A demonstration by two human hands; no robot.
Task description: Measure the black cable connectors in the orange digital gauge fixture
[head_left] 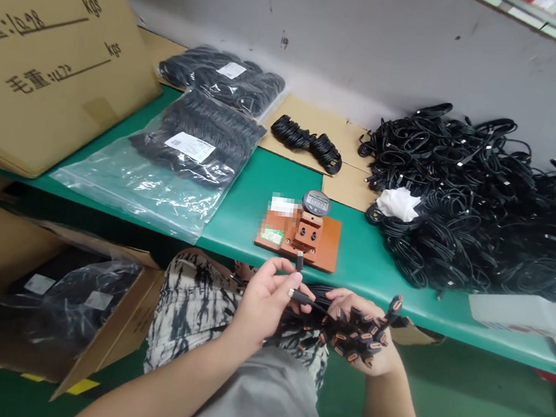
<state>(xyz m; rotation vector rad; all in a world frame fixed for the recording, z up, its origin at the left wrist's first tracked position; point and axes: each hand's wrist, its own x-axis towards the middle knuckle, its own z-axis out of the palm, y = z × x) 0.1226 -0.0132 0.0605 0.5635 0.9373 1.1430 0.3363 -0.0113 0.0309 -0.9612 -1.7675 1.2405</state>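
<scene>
My left hand is closed on a black USB cable, its plug with a pale metal tip between thumb and fingers. A second black plug points upward at the fingertips, just in front of the gauge fixture. In my right hand lies a thick bundle of black cables, the fingers curled round it. Many of its connector ends have orange insides and fan out over the wrist. Right ahead, the orange-brown fixture carries a round digital gauge. Both hands are above my lap, at the table's front edge.
A large heap of coiled black cables covers the right of the green table, with crumpled white tissue and a white bottle. Bagged cables and a big carton stand left. An open carton is below.
</scene>
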